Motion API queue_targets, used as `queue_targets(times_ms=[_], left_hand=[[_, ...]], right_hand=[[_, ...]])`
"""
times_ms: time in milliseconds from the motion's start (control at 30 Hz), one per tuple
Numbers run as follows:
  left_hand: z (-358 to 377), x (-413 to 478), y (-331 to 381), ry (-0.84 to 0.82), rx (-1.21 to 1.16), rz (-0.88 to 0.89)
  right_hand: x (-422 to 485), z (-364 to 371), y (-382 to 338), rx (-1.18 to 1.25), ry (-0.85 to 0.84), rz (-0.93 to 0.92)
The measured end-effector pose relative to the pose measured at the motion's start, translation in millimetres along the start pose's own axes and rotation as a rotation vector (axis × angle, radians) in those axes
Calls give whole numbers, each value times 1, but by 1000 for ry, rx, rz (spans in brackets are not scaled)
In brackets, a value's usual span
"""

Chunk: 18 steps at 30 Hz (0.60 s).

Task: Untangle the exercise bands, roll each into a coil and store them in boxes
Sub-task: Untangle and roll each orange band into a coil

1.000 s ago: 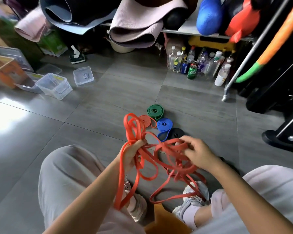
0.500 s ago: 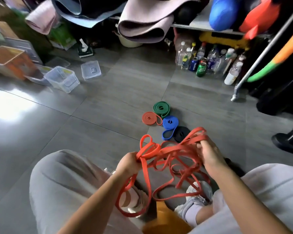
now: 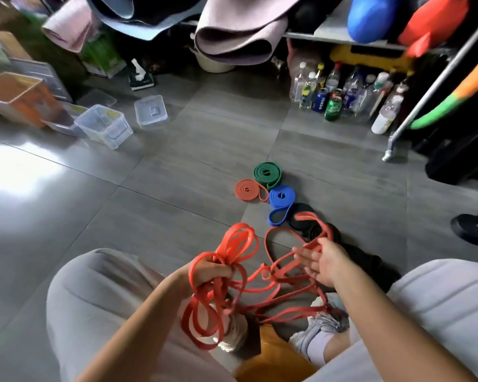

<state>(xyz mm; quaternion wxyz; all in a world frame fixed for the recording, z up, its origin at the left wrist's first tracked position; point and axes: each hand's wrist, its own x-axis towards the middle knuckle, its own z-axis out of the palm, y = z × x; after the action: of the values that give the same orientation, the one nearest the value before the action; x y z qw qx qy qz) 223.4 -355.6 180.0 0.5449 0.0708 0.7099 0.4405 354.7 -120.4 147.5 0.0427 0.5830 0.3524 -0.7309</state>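
A tangle of orange exercise bands (image 3: 271, 274) hangs between my hands above my feet. My left hand (image 3: 213, 271) grips a bunch of its loops. My right hand (image 3: 319, 260) is spread flat with straight fingers, and a band loop lies over its fingers. On the floor ahead lie rolled coils: an orange coil (image 3: 246, 189), a green coil (image 3: 267, 172), a blue coil (image 3: 281, 196) with a loose tail, and a black coil (image 3: 301, 213) partly hidden by the orange loop. Clear plastic boxes (image 3: 104, 125) stand at the far left.
A loose clear lid (image 3: 150, 110) lies near the boxes. Bottles and cans (image 3: 340, 92) line the floor under a shelf of rolled mats (image 3: 238, 40). A metal rack leg (image 3: 389, 153) and dark equipment stand at the right. My knees flank the tangle.
My right hand has let go of its bunch and spread flat, dropping lower. My left hand still grips its loops, which have fanned upward. The camera has tilted slightly.
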Motion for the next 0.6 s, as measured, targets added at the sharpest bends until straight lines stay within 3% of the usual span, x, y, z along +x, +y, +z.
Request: queue_targets(times_ms=[200, 333, 467, 533, 600], left_hand=[[4, 0, 8, 39, -218, 66], [5, 0, 19, 59, -324, 129], [9, -3, 31, 28, -279, 162], [14, -6, 37, 11, -310, 176], [16, -11, 44, -28, -395, 191]], right_hand=[[-7, 30, 23, -642, -70, -125], [0, 35, 42, -1035, -3, -399], [-6, 39, 50, -925, -278, -453], [-5, 39, 51, -894, -279, -501], [-4, 35, 51, -871, -161, -593]])
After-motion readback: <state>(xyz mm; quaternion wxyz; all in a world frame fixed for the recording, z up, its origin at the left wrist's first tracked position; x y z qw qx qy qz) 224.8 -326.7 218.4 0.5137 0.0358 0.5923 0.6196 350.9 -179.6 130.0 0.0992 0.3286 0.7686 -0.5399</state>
